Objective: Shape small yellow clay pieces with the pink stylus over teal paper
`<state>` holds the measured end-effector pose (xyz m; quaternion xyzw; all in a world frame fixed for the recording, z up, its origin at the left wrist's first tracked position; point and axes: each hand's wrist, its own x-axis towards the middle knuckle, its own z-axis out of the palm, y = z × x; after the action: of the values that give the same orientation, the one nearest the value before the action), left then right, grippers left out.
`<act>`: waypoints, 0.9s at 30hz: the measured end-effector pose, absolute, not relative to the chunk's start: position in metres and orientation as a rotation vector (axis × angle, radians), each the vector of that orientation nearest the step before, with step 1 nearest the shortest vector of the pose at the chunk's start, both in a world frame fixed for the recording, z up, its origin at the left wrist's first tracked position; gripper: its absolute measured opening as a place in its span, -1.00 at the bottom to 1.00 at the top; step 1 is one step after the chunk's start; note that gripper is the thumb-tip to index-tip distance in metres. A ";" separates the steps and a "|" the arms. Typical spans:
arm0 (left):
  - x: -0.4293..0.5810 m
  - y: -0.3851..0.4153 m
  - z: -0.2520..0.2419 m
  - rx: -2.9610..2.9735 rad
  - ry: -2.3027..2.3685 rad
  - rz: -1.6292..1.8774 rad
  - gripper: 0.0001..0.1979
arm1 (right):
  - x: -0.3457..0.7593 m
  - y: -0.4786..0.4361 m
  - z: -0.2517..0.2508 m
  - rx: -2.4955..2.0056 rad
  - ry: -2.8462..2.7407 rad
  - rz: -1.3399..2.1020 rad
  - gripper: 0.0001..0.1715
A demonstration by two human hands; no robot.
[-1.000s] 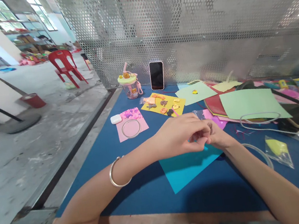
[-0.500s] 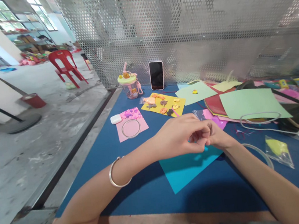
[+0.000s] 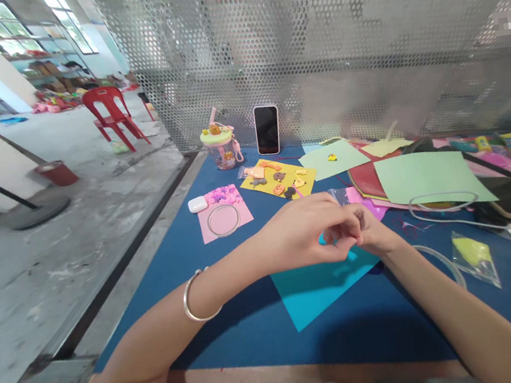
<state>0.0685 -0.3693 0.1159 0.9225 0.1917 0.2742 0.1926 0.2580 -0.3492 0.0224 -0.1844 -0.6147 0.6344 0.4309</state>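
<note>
My left hand point(image 3: 313, 232) reaches in from the left, with a silver bangle point(image 3: 198, 296) on its wrist. Its thumb and fingertips are pinched together and meet the fingertips of my right hand point(image 3: 369, 229). That hand is closed too, its fingers partly covered by the left one. Whatever lies between the fingertips is too small or hidden to make out. Both hands are held above a bright blue paper sheet point(image 3: 303, 299). Just behind them lies a yellow card point(image 3: 260, 194) with small clay animal pieces on it, and a pink packet point(image 3: 374, 206) shows past the right hand.
A pink card point(image 3: 210, 228) with purple-pink bits and a metal ring lies left. Behind stand a lidded cup point(image 3: 221, 152) and a propped phone point(image 3: 267, 129). Green sheets point(image 3: 429, 176), cables and a bag of yellow clay point(image 3: 473, 253) crowd the right. A perforated metal panel point(image 3: 312, 50) rises behind.
My fingers have shifted slightly where the two hands meet; the left fingertips sit a little further right. The things on the table stay put.
</note>
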 end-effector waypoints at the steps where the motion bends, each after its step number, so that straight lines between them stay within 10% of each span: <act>1: 0.069 -0.369 0.115 2.600 0.539 0.783 -0.91 | 0.258 -0.349 0.023 -0.448 -1.531 1.587 -0.61; 27: 0.072 -0.372 0.116 2.686 0.457 0.707 -0.92 | 0.257 -0.351 0.026 -0.407 -1.604 1.615 -0.72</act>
<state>0.0717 -0.3722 0.1156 0.9416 0.1600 0.2477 0.1625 0.2573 -0.3510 0.0256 -0.1613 -0.6348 0.6392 0.4030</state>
